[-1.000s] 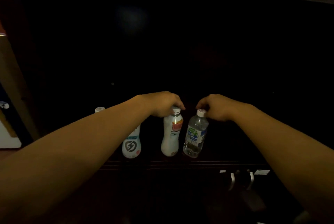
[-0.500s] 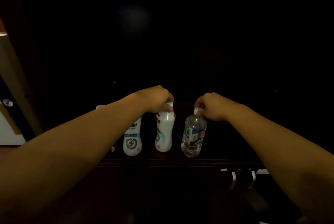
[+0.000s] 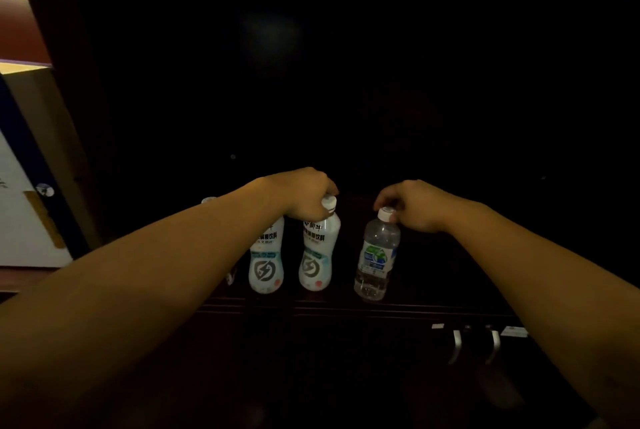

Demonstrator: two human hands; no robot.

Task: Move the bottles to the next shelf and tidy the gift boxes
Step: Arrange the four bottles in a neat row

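Observation:
Several bottles stand in a row on a dark shelf (image 3: 346, 305). My left hand (image 3: 304, 198) grips the neck of a white drink bottle (image 3: 318, 252), which stands close beside a matching white bottle (image 3: 266, 262). My right hand (image 3: 412, 206) holds the cap of a clear water bottle (image 3: 377, 255) with a blue-green label, a little to the right. Another bottle's white cap (image 3: 207, 200) peeks out behind my left forearm; the rest of it is hidden. No gift boxes are visible.
The shelf recess behind the bottles is very dark. Two metal handles (image 3: 474, 345) sit on the cabinet front below the shelf at the right. A pale wall with a blue panel (image 3: 24, 165) lies past the cabinet's left side.
My left hand has carried the white bottle leftward and turned it, setting it beside the matching bottle. The clear bottle under my right hand stays about where it was, now farther from the white one.

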